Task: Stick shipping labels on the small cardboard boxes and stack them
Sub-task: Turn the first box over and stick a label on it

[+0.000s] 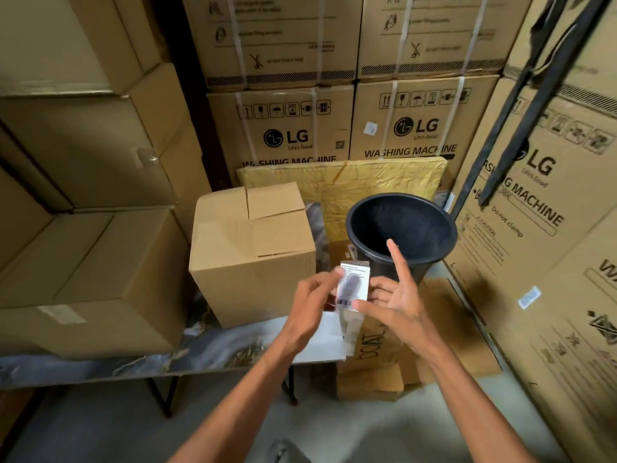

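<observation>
A white shipping label (354, 285) with printed text and a barcode is held upright between both hands, above the table's right end. My left hand (312, 304) pinches its left edge with fingertips. My right hand (397, 295) holds its right and lower edge with thumb and curled fingers, the index finger pointing up. A plain cardboard box (247, 259) stands on the table just left of the label, its top flaps partly raised. Under the hands lie a backing strip and a flat carton (370, 349) marked with handwriting.
A black bucket (402, 225) stands open behind the hands. A low patterned table (213, 349) carries the box. Large washing machine cartons (414, 128) wall in the back and right; brown boxes (93, 248) stack on the left. A yellow wrapped panel (374, 178) leans behind.
</observation>
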Demonstrator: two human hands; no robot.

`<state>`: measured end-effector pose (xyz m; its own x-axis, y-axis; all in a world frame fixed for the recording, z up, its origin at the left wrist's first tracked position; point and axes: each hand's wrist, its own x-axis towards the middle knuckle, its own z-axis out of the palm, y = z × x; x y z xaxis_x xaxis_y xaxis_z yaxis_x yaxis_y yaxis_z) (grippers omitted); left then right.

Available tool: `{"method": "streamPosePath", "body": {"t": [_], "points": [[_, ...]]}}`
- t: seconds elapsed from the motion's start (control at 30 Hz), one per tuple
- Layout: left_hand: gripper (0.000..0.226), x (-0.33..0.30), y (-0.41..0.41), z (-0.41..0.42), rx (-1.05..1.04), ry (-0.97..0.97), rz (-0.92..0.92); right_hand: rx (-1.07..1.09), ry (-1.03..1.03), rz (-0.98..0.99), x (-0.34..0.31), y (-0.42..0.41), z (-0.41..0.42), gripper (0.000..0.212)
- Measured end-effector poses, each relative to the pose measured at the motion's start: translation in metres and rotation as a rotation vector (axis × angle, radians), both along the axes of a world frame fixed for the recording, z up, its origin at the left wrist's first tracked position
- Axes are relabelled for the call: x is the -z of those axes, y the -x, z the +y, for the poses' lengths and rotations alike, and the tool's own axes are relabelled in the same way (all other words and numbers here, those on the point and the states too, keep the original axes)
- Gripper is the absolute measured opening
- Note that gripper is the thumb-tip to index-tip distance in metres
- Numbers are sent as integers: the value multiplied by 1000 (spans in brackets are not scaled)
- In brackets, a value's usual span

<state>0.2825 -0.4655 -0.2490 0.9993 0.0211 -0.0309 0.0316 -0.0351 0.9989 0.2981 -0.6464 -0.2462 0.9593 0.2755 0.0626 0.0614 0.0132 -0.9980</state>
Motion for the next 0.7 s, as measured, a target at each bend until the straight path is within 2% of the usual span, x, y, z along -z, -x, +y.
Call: {"method": "streamPosePath", "body": {"t": [0.1, 0.17, 0.3, 0.43, 0.7], "points": [[20, 3, -22, -6, 58, 29, 26, 50, 1, 24, -5, -22, -4, 124], [15, 7, -42, -8, 60, 63, 33, 121, 17, 64, -8, -36, -4, 114], [25, 10, -85, -15, 13, 211, 37, 189, 90, 133, -11, -64, -10, 67], [25, 9, -117, -25, 42, 221, 55, 209, 83, 180, -11, -84, -15, 34], [31, 17, -154, -44, 115, 94, 165, 447, 66, 158, -14, -127, -39, 21]]}}
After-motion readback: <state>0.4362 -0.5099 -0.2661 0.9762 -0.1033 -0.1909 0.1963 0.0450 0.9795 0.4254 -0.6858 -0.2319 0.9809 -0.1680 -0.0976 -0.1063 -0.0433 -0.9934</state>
